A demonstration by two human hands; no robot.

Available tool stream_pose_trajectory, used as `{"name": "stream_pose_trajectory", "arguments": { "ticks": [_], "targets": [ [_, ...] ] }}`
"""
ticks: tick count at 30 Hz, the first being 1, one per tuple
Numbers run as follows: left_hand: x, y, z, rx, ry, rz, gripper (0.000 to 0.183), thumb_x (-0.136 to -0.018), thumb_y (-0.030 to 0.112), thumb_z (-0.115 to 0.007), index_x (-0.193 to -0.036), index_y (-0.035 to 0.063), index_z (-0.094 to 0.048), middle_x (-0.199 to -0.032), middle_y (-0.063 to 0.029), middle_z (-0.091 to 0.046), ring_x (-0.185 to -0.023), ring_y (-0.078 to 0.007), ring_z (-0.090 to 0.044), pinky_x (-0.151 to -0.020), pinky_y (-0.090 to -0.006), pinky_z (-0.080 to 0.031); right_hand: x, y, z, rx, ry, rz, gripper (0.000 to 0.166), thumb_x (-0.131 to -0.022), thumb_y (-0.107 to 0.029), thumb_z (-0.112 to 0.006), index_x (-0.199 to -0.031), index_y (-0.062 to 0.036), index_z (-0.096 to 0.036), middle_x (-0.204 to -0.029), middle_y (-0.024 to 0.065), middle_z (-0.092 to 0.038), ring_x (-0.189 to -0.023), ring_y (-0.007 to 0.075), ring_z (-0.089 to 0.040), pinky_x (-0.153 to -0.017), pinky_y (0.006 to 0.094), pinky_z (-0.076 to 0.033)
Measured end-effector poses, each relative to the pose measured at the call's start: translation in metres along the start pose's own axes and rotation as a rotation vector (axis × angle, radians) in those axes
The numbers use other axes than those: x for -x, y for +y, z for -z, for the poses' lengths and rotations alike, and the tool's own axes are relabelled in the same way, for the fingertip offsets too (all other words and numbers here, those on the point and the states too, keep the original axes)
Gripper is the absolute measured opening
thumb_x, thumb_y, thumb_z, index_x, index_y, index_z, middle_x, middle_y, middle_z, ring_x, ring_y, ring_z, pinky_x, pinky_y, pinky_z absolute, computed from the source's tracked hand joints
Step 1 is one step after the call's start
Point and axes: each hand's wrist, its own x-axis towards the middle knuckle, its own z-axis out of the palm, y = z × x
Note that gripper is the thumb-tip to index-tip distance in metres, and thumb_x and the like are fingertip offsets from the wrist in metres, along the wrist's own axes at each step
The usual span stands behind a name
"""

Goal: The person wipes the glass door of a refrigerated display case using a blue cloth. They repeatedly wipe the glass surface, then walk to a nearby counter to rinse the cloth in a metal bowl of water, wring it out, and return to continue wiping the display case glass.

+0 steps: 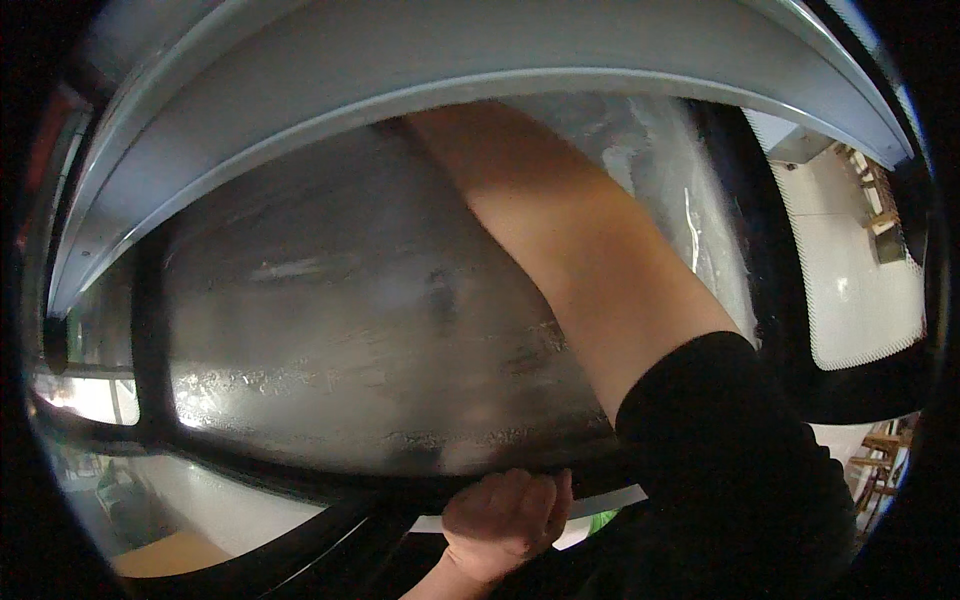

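Observation:
A wide, wet-looking grey panel [337, 352] with streaks and droplets lies before me, bordered in black. My right forearm [592, 247], bare below a short black sleeve, reaches up across it and passes behind a pale metal rail [465, 82]. That rail hides my right hand, so what it touches does not show. At the panel's near side, my left hand [506, 517] has its fingers curled over the black edge [405, 486]. A whitish, smeared area [652, 157] shows on the far side of my forearm.
A clear pane with a dotted black border [862, 300] is at the right, with pale floor and wooden furniture [877, 465] beyond. The curved-looking rail spans the top of the view. A green object [127, 502] stands at the lower left, seen past the frame.

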Motion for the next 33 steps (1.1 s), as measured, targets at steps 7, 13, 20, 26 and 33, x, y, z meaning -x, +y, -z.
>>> {"name": "stream_pose_trajectory", "arguments": {
  "ticks": [7,13,20,26,33],
  "targets": [
    [0.005,0.0,-0.005,-0.108,-0.053,0.027,0.031,-0.073,0.019,-0.076,-0.061,0.0167,-0.048,-0.056,-0.0016,-0.047,-0.044,-0.0202,-0.051,-0.04,-0.0326,-0.042,0.03,0.025,0.022,0.01,-0.09,0.01,0.052,-0.092,-0.031,-0.047,-0.14,-0.0129,-0.049,-0.14,0.0171,-0.052,-0.132,0.0342,-0.047,-0.109,0.0477,-0.038],
    [0.01,-0.005,-0.007,-0.11,0.012,0.02,0.03,-0.072,0.017,-0.075,-0.06,0.0154,-0.048,-0.057,-0.0032,-0.049,-0.045,-0.0223,-0.052,-0.041,-0.0341,-0.043,0.09,0.136,0.084,0.334,-0.031,-0.338,0.052,-0.093,-0.033,-0.046,-0.141,-0.0128,-0.048,-0.138,0.0182,-0.054,-0.129,0.0357,-0.049,-0.108,0.0479,-0.039],
    [0.013,-0.007,-0.006,-0.092,0.032,0.054,0.023,-0.074,0.018,-0.074,-0.066,0.0124,-0.053,-0.062,-0.0067,-0.054,-0.052,-0.0289,-0.057,-0.045,-0.0403,-0.044,0.153,0.219,0.136,0.675,-0.147,-0.56,0.052,-0.094,-0.034,-0.045,-0.142,-0.0126,-0.047,-0.135,0.0194,-0.056,-0.127,0.0373,-0.052,-0.107,0.0481,-0.041],
    [0.014,-0.01,-0.01,-0.069,0.12,0.012,0.022,-0.077,0.019,-0.072,-0.067,0.0133,-0.054,-0.066,-0.0031,-0.055,-0.051,-0.0235,-0.057,-0.045,-0.0355,-0.046,0.209,0.227,0.153,0.76,-0.315,-0.591,0.053,-0.095,-0.036,-0.043,-0.143,-0.0125,-0.046,-0.132,0.0205,-0.058,-0.125,0.0388,-0.054,-0.106,0.0483,-0.042],
    [0.015,-0.004,-0.006,-0.027,0.093,0.111,0.024,-0.078,0.019,-0.073,-0.066,0.0114,-0.054,-0.066,-0.0059,-0.06,-0.056,-0.0277,-0.061,-0.048,-0.0391,-0.046,0.302,0.129,0.163,0.547,-0.309,-0.752,0.05,-0.093,-0.036,-0.046,-0.135,-0.0085,-0.051,-0.12,0.0212,-0.064,-0.112,0.0376,-0.063,-0.093,0.0474,-0.051]
  ]
}}
